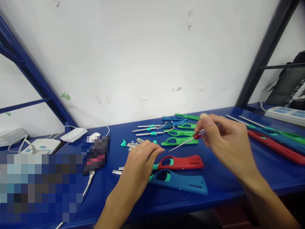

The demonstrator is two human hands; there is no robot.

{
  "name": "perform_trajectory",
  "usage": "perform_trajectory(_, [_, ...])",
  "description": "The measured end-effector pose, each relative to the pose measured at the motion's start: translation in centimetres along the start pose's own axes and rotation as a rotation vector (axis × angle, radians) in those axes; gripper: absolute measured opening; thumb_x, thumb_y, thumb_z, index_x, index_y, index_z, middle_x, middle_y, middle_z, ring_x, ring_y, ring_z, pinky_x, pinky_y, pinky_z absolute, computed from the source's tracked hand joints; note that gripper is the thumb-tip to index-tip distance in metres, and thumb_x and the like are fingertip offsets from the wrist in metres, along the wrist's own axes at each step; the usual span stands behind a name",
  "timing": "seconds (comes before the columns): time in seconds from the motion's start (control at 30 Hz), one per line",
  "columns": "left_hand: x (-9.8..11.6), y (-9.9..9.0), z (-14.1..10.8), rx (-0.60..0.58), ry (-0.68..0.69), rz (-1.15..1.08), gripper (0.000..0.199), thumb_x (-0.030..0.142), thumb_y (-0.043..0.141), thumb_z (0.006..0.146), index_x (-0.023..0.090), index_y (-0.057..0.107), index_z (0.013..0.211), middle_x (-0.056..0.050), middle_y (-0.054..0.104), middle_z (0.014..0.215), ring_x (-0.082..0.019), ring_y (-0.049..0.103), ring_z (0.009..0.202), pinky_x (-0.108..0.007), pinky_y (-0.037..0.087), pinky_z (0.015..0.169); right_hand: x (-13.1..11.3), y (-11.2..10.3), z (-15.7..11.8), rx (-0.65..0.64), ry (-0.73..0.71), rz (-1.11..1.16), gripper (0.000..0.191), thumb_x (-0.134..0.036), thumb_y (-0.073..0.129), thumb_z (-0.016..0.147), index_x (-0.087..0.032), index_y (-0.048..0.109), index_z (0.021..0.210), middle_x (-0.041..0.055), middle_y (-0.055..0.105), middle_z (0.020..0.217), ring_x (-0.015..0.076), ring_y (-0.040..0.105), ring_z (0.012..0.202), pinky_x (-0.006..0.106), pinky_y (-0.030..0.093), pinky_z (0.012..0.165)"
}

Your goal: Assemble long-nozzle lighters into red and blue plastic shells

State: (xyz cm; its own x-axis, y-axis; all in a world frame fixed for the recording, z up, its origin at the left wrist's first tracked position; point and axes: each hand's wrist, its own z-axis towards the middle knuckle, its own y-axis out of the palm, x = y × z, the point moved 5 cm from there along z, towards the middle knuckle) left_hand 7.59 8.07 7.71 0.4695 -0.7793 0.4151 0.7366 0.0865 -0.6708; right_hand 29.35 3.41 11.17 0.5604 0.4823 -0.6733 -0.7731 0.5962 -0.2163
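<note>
My right hand (221, 136) is closed around the red and clear handle of a screwdriver (182, 143), its thin shaft pointing down to the left. My left hand (144, 162) is closed, thumb and fingertips together, over the metal tubes of the lighters; whether it pinches anything is too small to tell. A red lighter (186, 162) and a blue lighter (178, 182) lie side by side just right of it. Behind them are green casing halves (186, 141), blue casing pieces (176, 124), metal rods with teal parts (152, 134) and small metal parts (133, 145).
On the right of the blue table (219, 190) lie red, blue and green lighters (276, 148). A white power strip (286, 115) and a black bag (283, 86) are behind them. At the left are a white socket box (43, 145), cables and a blurred area.
</note>
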Motion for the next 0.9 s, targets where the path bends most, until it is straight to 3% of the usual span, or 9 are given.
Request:
perform_trajectory(0.23, [0.0,0.4,0.0,-0.057,-0.034,0.043,0.032,0.013,0.050,0.105,0.019,0.078,0.118,-0.004,0.065,0.092,-0.016,0.063,0.073,-0.028,0.051,0.066,0.9,0.6,0.2,-0.041,0.054,0.005,0.051,-0.060,0.057,0.104,-0.024,0.067,0.070,-0.0034,0.052,0.053,0.0119,0.047,0.045,0.030,0.035,0.045])
perform_trajectory(0.37, [0.2,0.5,-0.1,-0.073,-0.047,-0.057,0.038,0.007,0.048,0.102,0.020,0.080,0.118,-0.003,0.068,0.089,-0.013,0.060,0.062,-0.025,0.048,0.056,1.2,0.7,0.3,-0.036,0.046,-0.016,0.050,-0.060,0.057,0.104,-0.025,0.066,0.069,-0.0032,0.051,0.053,0.0123,0.047,0.045,0.031,0.035,0.045])
perform_trajectory(0.5, [-0.3,0.1,-0.2,0.027,-0.229,-0.208,0.029,0.010,0.061,0.099,0.024,0.084,0.110,0.002,0.075,0.075,-0.012,0.062,0.053,-0.022,0.048,0.049,1.0,0.6,0.3,-0.029,0.040,-0.018,0.049,-0.058,0.057,0.104,-0.026,0.066,0.069,-0.0029,0.053,0.054,0.0125,0.048,0.046,0.031,0.037,0.046])
perform_trajectory(0.6, [-0.4,0.0,-0.4,0.077,-0.328,-0.301,0.020,0.015,0.072,0.095,0.027,0.085,0.103,0.004,0.080,0.075,-0.014,0.072,0.058,-0.022,0.055,0.052,0.8,0.4,0.2,-0.010,0.034,-0.002,0.047,-0.056,0.057,0.105,-0.026,0.067,0.070,-0.0029,0.054,0.054,0.0124,0.048,0.046,0.031,0.038,0.047])
perform_trajectory(0.73, [0.0,0.0,-0.4,0.093,-0.278,-0.277,0.019,0.015,0.075,0.092,0.028,0.086,0.100,0.003,0.085,0.090,-0.017,0.079,0.068,-0.023,0.060,0.059,0.6,0.5,0.0,0.009,0.027,0.032,0.047,-0.056,0.057,0.105,-0.026,0.068,0.070,-0.0030,0.053,0.053,0.0118,0.047,0.044,0.031,0.037,0.045])
perform_trajectory(0.9, [0.6,0.0,-0.5,0.127,-0.173,-0.135,0.015,0.015,0.078,0.090,0.026,0.086,0.094,0.003,0.084,0.087,-0.016,0.072,0.058,-0.027,0.061,0.060,0.6,0.7,0.0,-0.022,0.037,0.060,0.048,-0.059,0.058,0.104,-0.026,0.067,0.071,-0.0040,0.050,0.049,0.0115,0.047,0.041,0.029,0.037,0.042])
